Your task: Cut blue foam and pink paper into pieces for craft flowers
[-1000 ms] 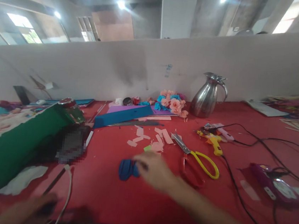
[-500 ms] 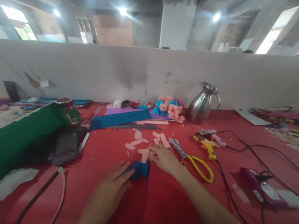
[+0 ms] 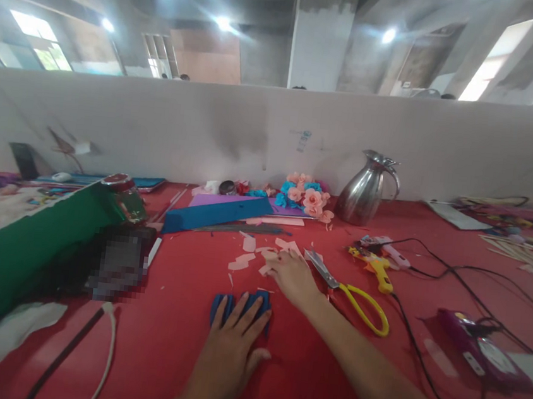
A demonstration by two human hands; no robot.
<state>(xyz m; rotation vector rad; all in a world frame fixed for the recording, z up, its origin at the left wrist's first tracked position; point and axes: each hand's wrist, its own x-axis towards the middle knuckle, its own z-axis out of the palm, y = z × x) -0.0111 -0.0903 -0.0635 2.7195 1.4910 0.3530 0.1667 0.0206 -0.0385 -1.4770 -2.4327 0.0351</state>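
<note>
My left hand [image 3: 228, 354] lies palm down with spread fingers on several dark blue paper pieces [image 3: 222, 309], partly covering them. My right hand [image 3: 294, 278] reaches forward over the small pink paper scraps [image 3: 241, 261], its fingertips among them and its fingers stretched forward, some overlapping. Just right of that hand, scissors [image 3: 345, 290] with yellow handles rest on the table with their blades pointing away. Beyond the scraps a long blue paper strip [image 3: 217, 213] lies aslant over a purple sheet [image 3: 287, 208].
A bunch of pink and blue paper flowers [image 3: 305, 196] and a metal jug [image 3: 367, 188] stand at the back. On the right are a yellow glue gun [image 3: 380, 272], cords and a purple power box [image 3: 484, 349]. A green-sided box [image 3: 16, 262] and a glass jar [image 3: 126, 200] are left.
My left hand has moved right and spread flat over the blue pieces. My right hand has moved slightly among the pink scraps, some of which have shifted.
</note>
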